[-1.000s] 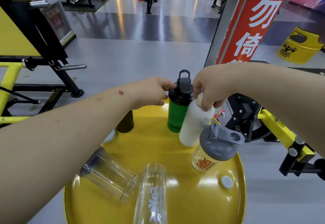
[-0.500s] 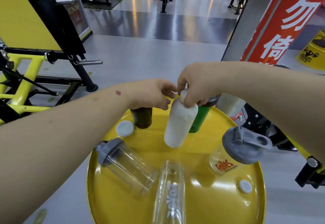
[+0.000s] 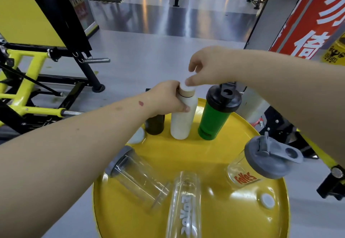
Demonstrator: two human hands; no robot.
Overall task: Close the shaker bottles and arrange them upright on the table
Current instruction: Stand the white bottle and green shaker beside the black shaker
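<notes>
While the right hand [image 3: 209, 69] pinches a white cap [image 3: 188, 86] between thumb and fingertips at the mouth of the white bottle [image 3: 183, 118], the left hand [image 3: 168, 98] wraps that bottle's neck and shoulder and steadies it upright.

Step in hand, as judged: capping the white bottle; the cap sits on or just above the tan neck band, and whether it is seated cannot be told. Next move likely calls for pressing or turning the cap home with the body held firm.

Relative to the white bottle:
- dark bottle [image 3: 155, 125], just left, upright, partly hidden by the left hand.
- green shaker [image 3: 214, 120], just right, upright, black lid on.
- loose white lid [image 3: 137, 136], nearer and left, lying flat.
- clear shaker with grey lid [image 3: 261, 164], nearer and right, tilted.
- two clear bottles, one grey-collared [image 3: 136, 178], one lettered [image 3: 184, 206], nearer, lying down.

Surface: round yellow drum top [image 3: 220, 217], glossy, with a white bung [image 3: 267, 201].

Room: gym floor, grey and reflective; yellow-framed equipment [image 3: 28, 88] left; red banner [image 3: 308, 17] right.
</notes>
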